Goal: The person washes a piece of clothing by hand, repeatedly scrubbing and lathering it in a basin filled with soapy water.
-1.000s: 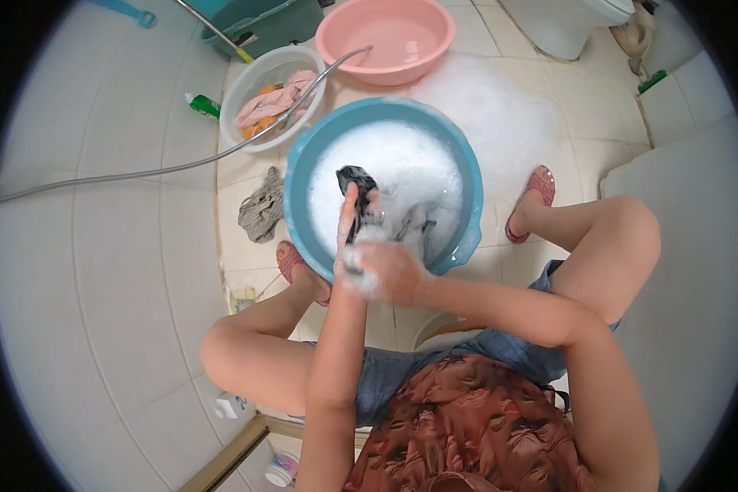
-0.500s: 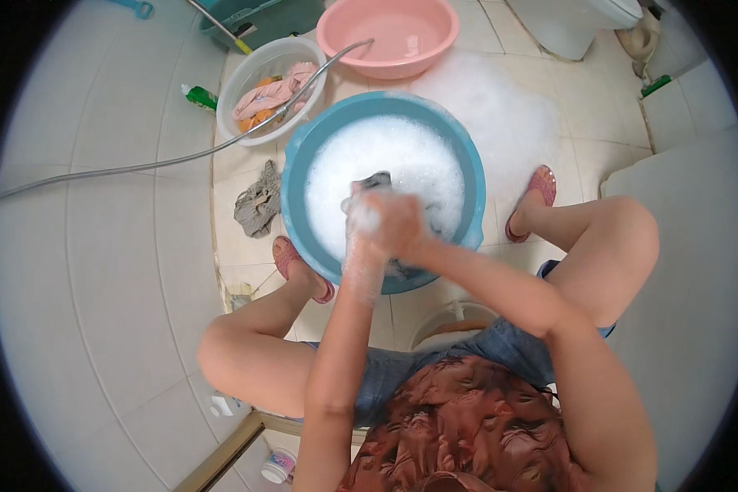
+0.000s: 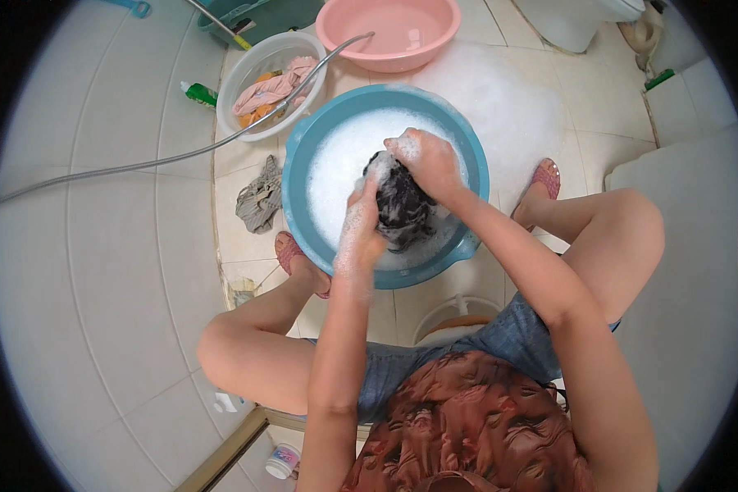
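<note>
Head view shows me the left hand [image 3: 367, 211] gripping black cloth [image 3: 403, 205], the right hand [image 3: 426, 161] curled beside its upper end, hold unclear, blue basin [image 3: 296, 184] beneath both, presumably to catch dripping suds [image 3: 334, 168].

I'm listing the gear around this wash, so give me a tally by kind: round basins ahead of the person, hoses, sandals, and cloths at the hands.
Basins: 3 (blue basin, pink basin, white basin)
Hose: 1
Sandals: 2 (left sandal, right sandal)
Black cloth: 1
Total: 7
</note>
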The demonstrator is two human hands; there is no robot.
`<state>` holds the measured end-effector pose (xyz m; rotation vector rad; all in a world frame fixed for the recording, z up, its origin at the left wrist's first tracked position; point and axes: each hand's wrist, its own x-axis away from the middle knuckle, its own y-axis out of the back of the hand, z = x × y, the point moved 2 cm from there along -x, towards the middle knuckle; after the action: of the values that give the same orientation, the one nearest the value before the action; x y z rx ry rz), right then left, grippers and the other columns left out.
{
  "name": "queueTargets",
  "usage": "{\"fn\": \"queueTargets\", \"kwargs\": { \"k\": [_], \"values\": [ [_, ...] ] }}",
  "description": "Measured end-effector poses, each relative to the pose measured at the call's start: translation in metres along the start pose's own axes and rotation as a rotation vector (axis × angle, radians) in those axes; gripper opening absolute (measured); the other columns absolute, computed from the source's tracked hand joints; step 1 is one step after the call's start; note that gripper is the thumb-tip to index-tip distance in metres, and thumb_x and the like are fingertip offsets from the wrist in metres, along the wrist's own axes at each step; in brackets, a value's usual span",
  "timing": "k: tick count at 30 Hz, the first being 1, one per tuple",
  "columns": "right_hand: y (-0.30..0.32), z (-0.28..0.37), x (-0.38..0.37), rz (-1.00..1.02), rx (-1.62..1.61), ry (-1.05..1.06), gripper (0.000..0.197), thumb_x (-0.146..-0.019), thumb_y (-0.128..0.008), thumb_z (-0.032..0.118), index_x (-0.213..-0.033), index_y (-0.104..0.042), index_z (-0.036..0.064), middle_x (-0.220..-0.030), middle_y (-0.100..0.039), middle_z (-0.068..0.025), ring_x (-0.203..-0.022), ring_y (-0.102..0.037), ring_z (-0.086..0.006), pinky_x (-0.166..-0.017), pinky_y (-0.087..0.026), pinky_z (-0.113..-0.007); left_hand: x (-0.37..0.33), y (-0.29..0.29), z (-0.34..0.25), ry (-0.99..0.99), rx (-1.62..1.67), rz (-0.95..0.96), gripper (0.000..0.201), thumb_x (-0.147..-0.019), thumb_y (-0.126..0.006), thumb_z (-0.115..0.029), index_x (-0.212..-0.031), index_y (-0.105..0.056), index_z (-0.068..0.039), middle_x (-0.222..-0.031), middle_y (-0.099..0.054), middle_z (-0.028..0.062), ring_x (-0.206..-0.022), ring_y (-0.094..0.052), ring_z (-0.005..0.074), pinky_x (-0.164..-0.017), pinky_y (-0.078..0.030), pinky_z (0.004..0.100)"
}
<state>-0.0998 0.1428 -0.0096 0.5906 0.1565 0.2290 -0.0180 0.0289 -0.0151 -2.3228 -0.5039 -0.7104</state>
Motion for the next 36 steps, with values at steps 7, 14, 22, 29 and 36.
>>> {"fn": "queueTargets", "kwargs": {
  "k": [7, 14, 22, 29, 36],
  "values": [
    [0.025, 0.015, -0.002, 0.517, -0.446, 0.009, 0.023, -0.077, -0.067, 0.022, -0.084, -0.068, 0.0008, -0.077, -0.066, -0.0071, -0.074, -0.06, -0.0146, -0.07, -0.046, -0.03, 0.033, -0.016, -0.048, -0.884, -1.382, 0.163, 0.065, -0.066, -0.071, -0.013, -0.125, -0.047, -0.011, -0.124, -0.048, 0.0172, -0.113, -0.044, 0.0367, -0.1, -0.033, 0.0397],
    [0.043, 0.034, 0.006, 0.649, -0.482, 0.111, 0.03, -0.065, -0.073, 0.021, -0.087, -0.066, 0.0026, -0.081, -0.066, -0.0105, -0.076, -0.06, -0.0174, -0.072, -0.046, -0.029, 0.04, -0.008, -0.065, -0.302, -1.039, 0.213, 0.027, -0.066, -0.073, -0.011, -0.088, -0.062, 0.001, -0.073, -0.062, 0.0015, -0.064, -0.055, 0.0103, -0.063, -0.047, 0.024],
    [0.019, -0.038, 0.019, 0.648, 0.134, 0.358, 0.043, -0.062, -0.077, 0.023, -0.1, -0.064, 0.0078, -0.1, -0.06, -0.0145, -0.096, -0.056, -0.0313, -0.084, -0.044, -0.036, 0.068, -0.009, -0.085, -0.369, -0.274, 0.344, 0.032, -0.07, -0.07, -0.001, -0.099, -0.057, 0.005, -0.088, -0.063, 0.0088, -0.078, -0.06, 0.0148, -0.071, -0.049, 0.0273],
    [0.029, -0.045, 0.015, 0.443, 0.055, 0.322, 0.04, -0.073, -0.069, 0.02, -0.11, -0.058, 0.0054, -0.1, -0.059, -0.0134, -0.095, -0.056, -0.0282, -0.084, -0.045, -0.036, 0.051, 0.041, -0.104, -0.353, -0.218, 0.003, 0.03, -0.077, -0.066, -0.005, -0.104, -0.055, 0.003, -0.092, -0.063, 0.01, -0.081, -0.062, 0.0167, -0.071, -0.052, 0.0301],
    [-0.017, 0.047, 0.067, 0.227, -0.515, 0.004, 0.036, -0.078, -0.061, 0.021, -0.11, -0.053, 0.0058, -0.097, -0.059, -0.011, -0.086, -0.059, -0.0195, -0.078, -0.046, -0.032, -0.022, 0.045, 0.023, -0.235, 0.294, -0.117, 0.026, -0.088, -0.055, -0.034, -0.106, -0.054, -0.014, -0.102, -0.059, 0.0027, -0.093, -0.056, 0.0194, -0.081, -0.046, 0.0355]
  ]
}}
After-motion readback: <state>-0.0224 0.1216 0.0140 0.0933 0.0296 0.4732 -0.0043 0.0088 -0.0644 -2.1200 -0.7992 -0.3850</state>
